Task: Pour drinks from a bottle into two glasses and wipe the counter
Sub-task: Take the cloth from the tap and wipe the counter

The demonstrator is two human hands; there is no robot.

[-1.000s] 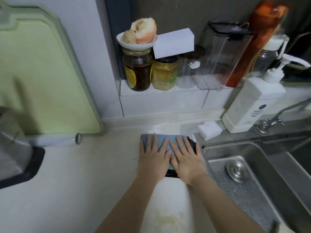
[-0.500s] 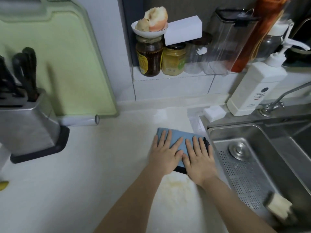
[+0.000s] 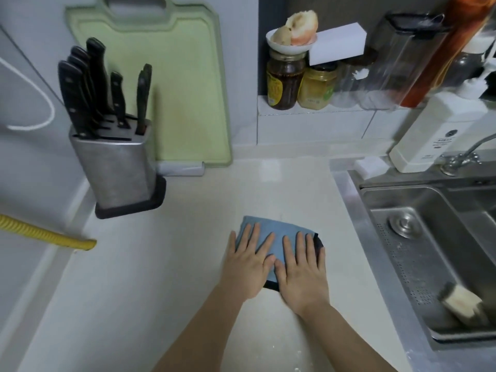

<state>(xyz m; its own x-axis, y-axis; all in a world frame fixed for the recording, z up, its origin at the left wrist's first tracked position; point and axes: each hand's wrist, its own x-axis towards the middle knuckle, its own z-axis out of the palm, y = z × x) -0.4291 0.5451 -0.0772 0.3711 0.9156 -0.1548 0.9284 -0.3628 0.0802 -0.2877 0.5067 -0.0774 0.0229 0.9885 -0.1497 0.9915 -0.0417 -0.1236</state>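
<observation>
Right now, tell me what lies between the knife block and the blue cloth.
In the head view, only bare counter lies between the knife block and the blue cloth.

A blue cloth with a black edge lies on the cream counter near a pale green cutting board.

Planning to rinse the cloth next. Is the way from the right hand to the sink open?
Probably yes. The right hand lies flat on the blue cloth, and only bare counter lies between it and the sink beside it.
</observation>
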